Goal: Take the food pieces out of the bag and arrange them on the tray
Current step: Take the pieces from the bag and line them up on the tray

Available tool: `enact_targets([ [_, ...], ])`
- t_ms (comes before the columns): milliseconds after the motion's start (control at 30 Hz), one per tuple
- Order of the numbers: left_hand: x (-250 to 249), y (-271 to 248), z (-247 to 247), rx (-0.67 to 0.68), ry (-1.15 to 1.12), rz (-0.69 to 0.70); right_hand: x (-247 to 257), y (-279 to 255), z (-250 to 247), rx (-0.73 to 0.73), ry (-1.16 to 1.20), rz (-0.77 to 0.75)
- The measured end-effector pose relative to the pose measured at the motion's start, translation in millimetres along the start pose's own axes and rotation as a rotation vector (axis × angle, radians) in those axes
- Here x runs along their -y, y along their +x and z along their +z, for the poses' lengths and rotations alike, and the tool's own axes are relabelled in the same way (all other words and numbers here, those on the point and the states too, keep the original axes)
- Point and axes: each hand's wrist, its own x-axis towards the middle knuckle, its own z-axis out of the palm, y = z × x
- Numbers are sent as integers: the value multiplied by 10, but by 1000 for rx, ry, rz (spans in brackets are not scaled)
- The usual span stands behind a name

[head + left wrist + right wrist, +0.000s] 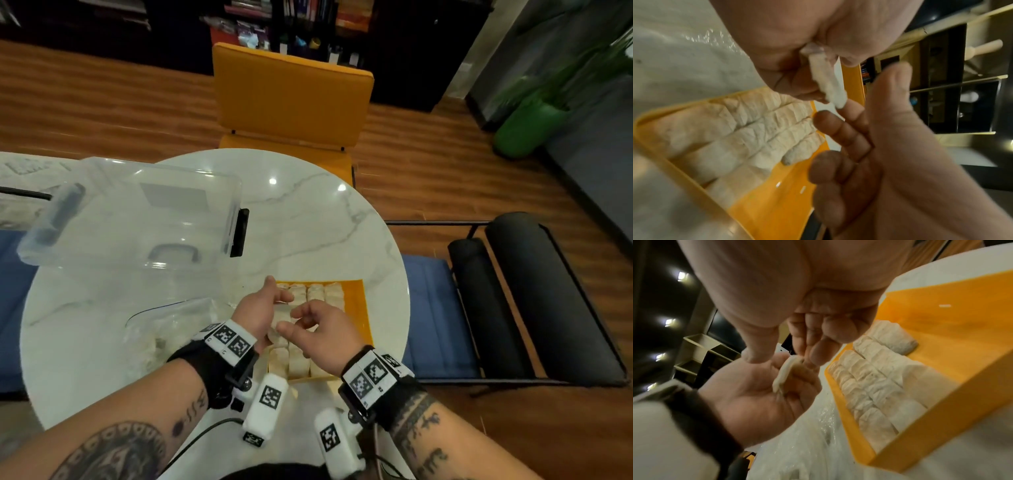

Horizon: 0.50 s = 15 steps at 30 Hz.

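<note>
A yellow tray (pixel 360 310) lies on the white marble table, with rows of pale food pieces (pixel 315 293) packed side by side in it. Both hands hover over the tray's left part. My right hand (pixel 310 325) pinches a thin, flat white food piece (pixel 827 81) between thumb and fingertips. The left wrist view shows the piece hanging edge-on above the tray (pixel 766 203). My left hand (pixel 260 308) lies palm-up under it with relaxed fingers (pixel 838 129). In the right wrist view the piece (pixel 783 374) touches the left palm (pixel 756 394). The crumpled clear bag (pixel 171 322) lies left of the tray.
A clear plastic storage box (pixel 130 212) stands at the table's back left. An orange chair (pixel 291 96) is behind the round table (pixel 308 212). A black bench (pixel 513 291) stands to the right. The tray's right side (pixel 941 337) is bare yellow.
</note>
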Motion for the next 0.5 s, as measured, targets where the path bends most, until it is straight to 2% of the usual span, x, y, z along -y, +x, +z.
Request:
enact_targets([
  [67, -39, -78, 56, 65, -137, -41, 17, -40, 48, -64, 10, 57],
  [200, -66, -235, 102, 184, -290, -15, 7, -76, 6, -137, 149, 119],
  [333, -7, -267, 25, 248, -172, 57, -8, -161, -119, -183, 175, 42],
  [500, 52, -380, -42, 344, -48, 116, 9, -207, -253, -202, 38, -111],
])
